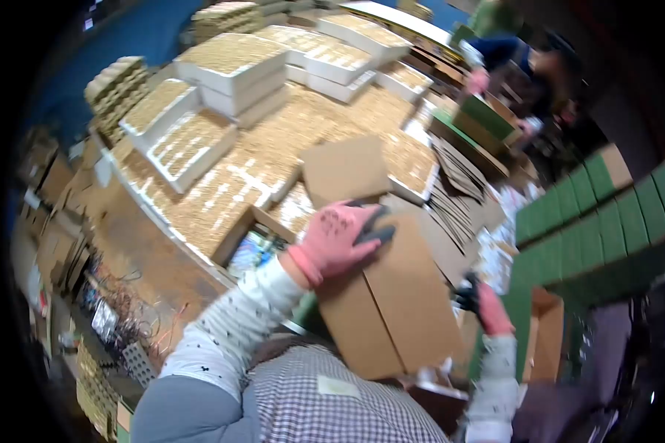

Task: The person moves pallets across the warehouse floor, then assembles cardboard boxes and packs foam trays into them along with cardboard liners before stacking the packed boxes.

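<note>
A brown cardboard box [391,303] stands in front of my body, its top flaps folded down and meeting at a seam. My left hand [340,238], in a pink glove with dark fingertips, lies across the box's far-left top edge with its fingers stretched out. To the right of the box is my right hand [488,304], gloved the same way. Its dark fingers look curled and bunched near the box's side; what they hold, if anything, I cannot make out. Just beyond the box lies a brown cardboard sheet [346,170].
White trays [233,74] packed with small tan pieces are stacked across the table. Flat cardboard dividers [458,196] lie right of centre. Green boxes [591,236] line the right side. Another person [524,70] handles a green box [488,118] at the back right.
</note>
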`<state>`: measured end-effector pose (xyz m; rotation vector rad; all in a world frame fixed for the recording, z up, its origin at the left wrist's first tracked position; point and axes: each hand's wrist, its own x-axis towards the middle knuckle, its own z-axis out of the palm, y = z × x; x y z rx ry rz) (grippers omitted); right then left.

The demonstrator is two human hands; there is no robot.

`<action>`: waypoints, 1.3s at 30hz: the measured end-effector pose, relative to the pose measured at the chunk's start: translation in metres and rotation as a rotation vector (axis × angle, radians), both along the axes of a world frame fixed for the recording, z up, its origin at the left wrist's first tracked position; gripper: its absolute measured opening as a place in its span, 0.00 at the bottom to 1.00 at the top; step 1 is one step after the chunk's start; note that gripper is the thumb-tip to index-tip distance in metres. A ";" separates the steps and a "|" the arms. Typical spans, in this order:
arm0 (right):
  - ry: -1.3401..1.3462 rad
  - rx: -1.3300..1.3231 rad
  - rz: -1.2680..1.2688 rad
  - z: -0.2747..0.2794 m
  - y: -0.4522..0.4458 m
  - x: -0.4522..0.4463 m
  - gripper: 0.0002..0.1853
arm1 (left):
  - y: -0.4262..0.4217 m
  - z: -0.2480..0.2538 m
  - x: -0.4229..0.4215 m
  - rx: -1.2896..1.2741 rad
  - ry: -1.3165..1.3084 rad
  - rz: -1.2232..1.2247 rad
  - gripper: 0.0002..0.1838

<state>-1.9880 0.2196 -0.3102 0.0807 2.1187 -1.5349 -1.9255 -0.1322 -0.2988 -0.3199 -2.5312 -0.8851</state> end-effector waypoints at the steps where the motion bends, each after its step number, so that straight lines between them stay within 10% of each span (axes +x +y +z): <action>1: 0.482 0.296 0.136 0.027 -0.001 0.010 0.15 | -0.014 0.000 0.010 0.134 0.307 -0.051 0.25; 2: 0.580 -0.022 -0.225 0.015 0.004 0.014 0.11 | -0.023 0.001 0.018 0.331 0.343 -0.099 0.24; 6: 0.979 0.426 0.548 0.036 -0.057 0.052 0.15 | -0.071 -0.080 0.028 1.164 -0.282 -0.281 0.17; 7: 1.017 0.605 0.819 0.017 -0.072 0.048 0.16 | -0.093 -0.071 0.045 0.922 -0.466 -0.246 0.18; 12: 0.759 0.784 0.945 -0.003 -0.102 0.062 0.20 | -0.251 -0.097 0.064 0.585 0.106 0.882 0.32; 15: 0.776 0.764 0.905 0.000 -0.111 0.060 0.19 | -0.395 -0.207 0.049 0.419 -0.539 1.690 0.37; 19: 0.850 0.766 0.886 -0.004 -0.112 0.061 0.24 | -0.429 -0.259 0.036 0.793 0.040 1.318 0.34; 21: 0.824 0.788 0.895 -0.005 -0.111 0.062 0.25 | -0.386 -0.183 0.025 1.395 0.384 0.942 0.36; 24: 0.928 0.760 0.846 -0.012 -0.111 0.057 0.29 | -0.324 -0.115 0.045 1.612 0.227 1.047 0.22; 29: 0.937 0.679 0.898 -0.012 -0.091 0.055 0.49 | -0.224 -0.094 0.091 1.630 0.166 0.485 0.22; 32: 0.577 0.147 0.663 -0.010 -0.083 0.046 0.54 | -0.150 -0.048 0.086 1.905 -0.110 0.092 0.22; 36: 0.092 -0.668 0.187 -0.005 -0.080 0.033 0.39 | -0.065 -0.056 0.072 1.678 -0.212 0.005 0.15; 39: 0.349 -0.372 -0.014 -0.005 -0.056 0.048 0.24 | -0.036 -0.034 0.066 1.502 -0.575 0.012 0.17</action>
